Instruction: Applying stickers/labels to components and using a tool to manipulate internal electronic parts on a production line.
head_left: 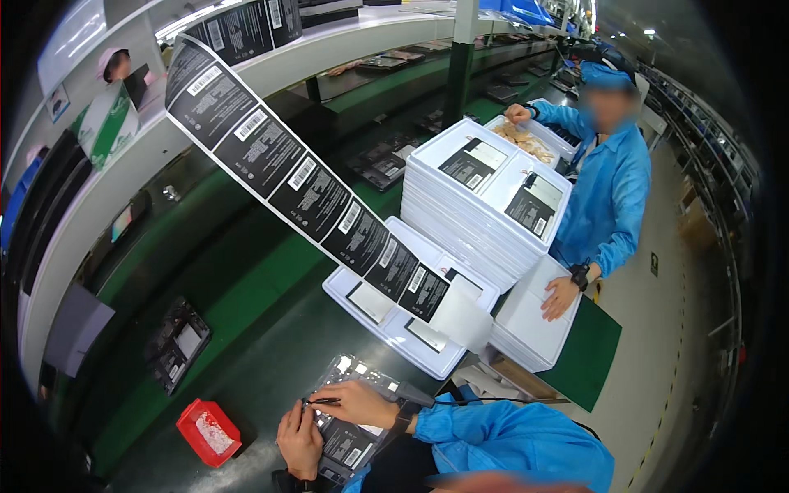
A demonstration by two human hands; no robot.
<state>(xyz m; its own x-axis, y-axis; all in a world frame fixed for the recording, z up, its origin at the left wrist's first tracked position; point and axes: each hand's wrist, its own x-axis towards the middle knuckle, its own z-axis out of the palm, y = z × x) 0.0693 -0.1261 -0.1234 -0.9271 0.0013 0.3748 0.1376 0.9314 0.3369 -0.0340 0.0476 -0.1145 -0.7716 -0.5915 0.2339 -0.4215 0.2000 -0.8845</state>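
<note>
An opened flat electronic device (353, 370) lies on the bench under my hands. A black labelled battery (343, 442) sits in its near part, with bare board parts beyond. My right hand (362, 405) is closed over the device, a slim black tool like tweezers (325, 402) between its fingers. Close by at the device's left edge, my left hand (301, 440) has its thumb and fingertips drawn together at the tool's end. Whatever those fingertips hold is too small to make out.
A red bin (209, 432) of small white pieces stands left. Another opened device (177, 345) lies beyond. A label strip (304, 185) hangs over a white tray (386, 329). Right, a blue-coated co-worker (616, 172) stands by stacked trays (472, 222), one hand on a white stack (526, 329).
</note>
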